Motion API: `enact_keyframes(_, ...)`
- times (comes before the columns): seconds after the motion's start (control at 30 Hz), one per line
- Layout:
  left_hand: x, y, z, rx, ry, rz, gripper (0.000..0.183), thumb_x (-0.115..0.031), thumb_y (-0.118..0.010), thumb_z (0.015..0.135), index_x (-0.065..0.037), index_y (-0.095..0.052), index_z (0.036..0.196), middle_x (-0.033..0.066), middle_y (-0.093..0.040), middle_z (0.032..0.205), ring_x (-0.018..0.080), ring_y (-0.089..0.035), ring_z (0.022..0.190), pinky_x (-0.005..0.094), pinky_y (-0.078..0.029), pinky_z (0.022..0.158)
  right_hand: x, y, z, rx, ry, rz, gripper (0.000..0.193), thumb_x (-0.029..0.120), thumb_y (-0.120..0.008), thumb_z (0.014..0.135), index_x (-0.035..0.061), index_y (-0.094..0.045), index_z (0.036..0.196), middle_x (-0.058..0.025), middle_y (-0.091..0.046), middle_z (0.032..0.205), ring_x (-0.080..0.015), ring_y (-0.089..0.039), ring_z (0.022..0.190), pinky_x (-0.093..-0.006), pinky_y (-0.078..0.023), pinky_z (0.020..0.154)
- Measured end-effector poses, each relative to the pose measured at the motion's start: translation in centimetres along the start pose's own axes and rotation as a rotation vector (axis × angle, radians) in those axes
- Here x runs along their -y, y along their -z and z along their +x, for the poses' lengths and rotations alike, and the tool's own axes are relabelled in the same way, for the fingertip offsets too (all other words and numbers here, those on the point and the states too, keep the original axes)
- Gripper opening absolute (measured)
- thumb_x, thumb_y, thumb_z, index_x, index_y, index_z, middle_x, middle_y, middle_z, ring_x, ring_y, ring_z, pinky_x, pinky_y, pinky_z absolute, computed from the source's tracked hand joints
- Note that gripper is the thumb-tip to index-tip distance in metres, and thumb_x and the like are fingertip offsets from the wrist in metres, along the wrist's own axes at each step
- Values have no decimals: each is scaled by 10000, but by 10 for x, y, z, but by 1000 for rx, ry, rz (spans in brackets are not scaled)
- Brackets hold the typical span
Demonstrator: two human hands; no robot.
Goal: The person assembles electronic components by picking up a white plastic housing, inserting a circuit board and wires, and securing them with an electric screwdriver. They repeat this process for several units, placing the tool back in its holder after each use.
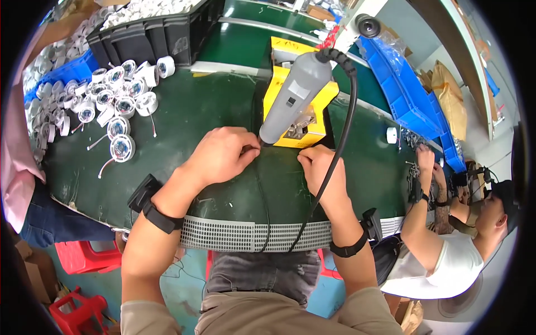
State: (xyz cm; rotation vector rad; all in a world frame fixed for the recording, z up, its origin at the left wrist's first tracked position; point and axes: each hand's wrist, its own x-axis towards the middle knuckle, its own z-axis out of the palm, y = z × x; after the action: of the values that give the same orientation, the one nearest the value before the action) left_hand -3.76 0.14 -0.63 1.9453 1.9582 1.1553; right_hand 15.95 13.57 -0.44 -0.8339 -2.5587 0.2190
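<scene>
My left hand (223,156) is over the green work table with its fingers curled and the fingertips pinched together, close to the lower end of a grey cylindrical power tool (296,95). That tool leans at a slant, with a black cable leaving its top. Fingers also bent into a pinch, my right hand (325,172) rests by the front right corner of a yellow bin (312,141). Small metal parts lie in the bin, partly covered by the tool. Whatever either pinch holds is hidden or too small to make out.
White round parts with wires (122,148) cluster at left beside a black crate (146,44). Blue bins (405,92) line the right side. The black cable (350,114) passes my right hand. A co-worker (441,257) works at right; a pink-sleeved person (19,167) stands left.
</scene>
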Motion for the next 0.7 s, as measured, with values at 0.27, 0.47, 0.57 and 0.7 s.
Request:
enact_keyframes(0.27, 5, -2, -9, -36, -6, 21, 80, -82, -652, 795, -31, -667, 855, 122, -641, 792, 296, -631, 713, 372, -504, 647, 26, 62, 33, -392, 176, 284, 48, 29, -682, 781, 4, -681, 823, -118, -659, 762, -226, -647, 680, -325, -511, 647)
enact_keyframes(0.47, 1, -1, -2, -10, 38, -60, 84, -89, -664, 788, -25, -671, 842, 129, -644, 777, 302, -629, 693, 368, -504, 637, -11, 74, 119, -233, 40, 285, 229, 67, -685, 823, -4, -670, 1040, -132, -702, 907, -187, -683, 848, -293, -522, 754)
enact_keyframes(0.57, 6, 1, -6, -10, 34, -12, 79, -90, -668, 785, -22, -668, 824, 127, -639, 753, 302, -626, 689, 373, -503, 635, -52, 78, 120, -503, -256, 340, 332, 206, -696, 822, 18, -649, 1092, -140, -694, 955, -230, -671, 917, -340, -514, 809)
enact_keyframes(0.7, -6, -1, -1, 133, -22, -15, 114, -137, -700, 765, -32, -656, 758, 119, -630, 698, 291, -623, 672, 371, -491, 604, -208, 66, 101, -464, -623, -382, 749, 510, -690, 767, 77, -473, 1338, -231, -491, 1329, -386, -383, 1305, -501, -335, 1038)
